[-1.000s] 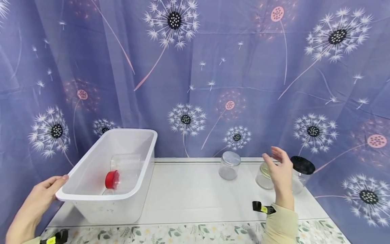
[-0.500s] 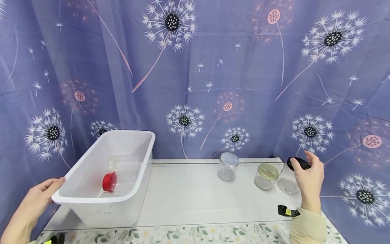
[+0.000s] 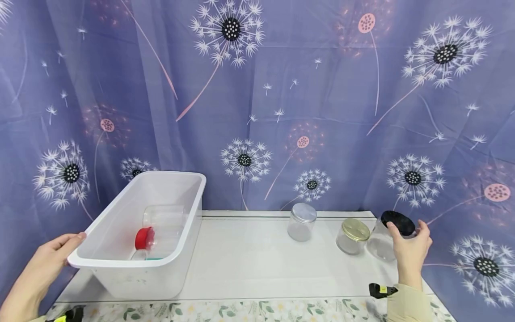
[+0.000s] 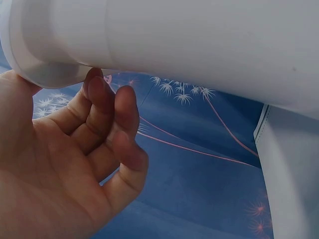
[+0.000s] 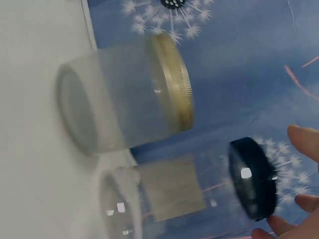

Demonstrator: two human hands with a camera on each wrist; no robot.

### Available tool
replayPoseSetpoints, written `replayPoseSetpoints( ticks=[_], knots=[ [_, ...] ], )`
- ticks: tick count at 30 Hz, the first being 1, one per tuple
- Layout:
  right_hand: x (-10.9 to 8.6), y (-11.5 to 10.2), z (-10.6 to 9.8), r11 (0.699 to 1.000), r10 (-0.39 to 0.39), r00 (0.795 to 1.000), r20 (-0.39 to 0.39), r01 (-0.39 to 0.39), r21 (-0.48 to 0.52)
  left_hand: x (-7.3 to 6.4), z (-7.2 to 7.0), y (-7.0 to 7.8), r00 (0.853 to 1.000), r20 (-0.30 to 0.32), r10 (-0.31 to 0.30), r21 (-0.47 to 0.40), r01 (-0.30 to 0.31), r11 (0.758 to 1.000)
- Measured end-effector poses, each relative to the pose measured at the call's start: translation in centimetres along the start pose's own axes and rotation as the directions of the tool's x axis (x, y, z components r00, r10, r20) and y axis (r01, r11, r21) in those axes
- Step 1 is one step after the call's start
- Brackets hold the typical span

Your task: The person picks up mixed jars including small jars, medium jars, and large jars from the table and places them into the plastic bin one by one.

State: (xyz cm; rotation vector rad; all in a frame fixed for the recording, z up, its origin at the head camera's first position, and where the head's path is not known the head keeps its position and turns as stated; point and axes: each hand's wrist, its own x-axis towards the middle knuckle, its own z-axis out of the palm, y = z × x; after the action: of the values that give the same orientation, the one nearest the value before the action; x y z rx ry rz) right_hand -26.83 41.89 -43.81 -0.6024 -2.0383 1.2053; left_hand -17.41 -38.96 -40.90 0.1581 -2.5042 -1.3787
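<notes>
My left hand (image 3: 56, 257) grips the near left corner of a white plastic bin (image 3: 197, 232), thumb over the rim and fingers curled under it. The left wrist view shows those bent fingers (image 4: 132, 154) below the bin's lip. At the right, my right hand (image 3: 412, 250) is spread around the black lid (image 3: 398, 222) of a clear jar (image 3: 380, 243). In the right wrist view the thumb stands off from the lid, while other fingertips (image 5: 279, 225) are right at its edge. A gold-lidded jar (image 3: 353, 236) stands just left of it.
A silver-lidded jar (image 3: 301, 222) stands farther left, near the curtain (image 3: 265, 89). Inside the bin lie clear containers, one with a red lid (image 3: 144, 239), and something teal (image 3: 154, 258). A floral cloth strip (image 3: 241, 311) runs along the table's front.
My right hand has moved right, past the gold-lidded jar, and down to the black-lidded jar. The left hand keeps its hold on the bin; a teal edge now shows inside.
</notes>
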Motion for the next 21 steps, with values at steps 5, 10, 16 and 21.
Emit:
replayPoseSetpoints(
  ticks=[5, 10, 16, 21],
  knots=[
    [0.0, 1.4, 0.1, 0.999, 0.044, 0.999, 0.025, -0.045, 0.025, 0.0, -0.1, 0.3, 1.0, 0.012, -0.007, 0.012, 0.007, 1.0],
    [0.5, 3.1, 0.3, 0.996, 0.074, 0.996, 0.042, -0.076, 0.048, 0.1, 0.0, 0.6, 1.0, 0.025, -0.016, 0.023, 0.016, 1.0],
    [0.8, 5.2, 0.9, 0.987, 0.069, 0.996, 0.058, -0.077, 0.141, 0.4, 0.3, 0.8, 0.998, 0.046, -0.042, 0.051, 0.04, 0.998],
    [0.9, 5.8, 2.1, 0.95, 0.018, 0.996, 0.091, -0.045, 0.309, 0.0, 0.0, 0.3, 1.0, 0.013, -0.024, 0.048, 0.024, 0.999]
  ],
)
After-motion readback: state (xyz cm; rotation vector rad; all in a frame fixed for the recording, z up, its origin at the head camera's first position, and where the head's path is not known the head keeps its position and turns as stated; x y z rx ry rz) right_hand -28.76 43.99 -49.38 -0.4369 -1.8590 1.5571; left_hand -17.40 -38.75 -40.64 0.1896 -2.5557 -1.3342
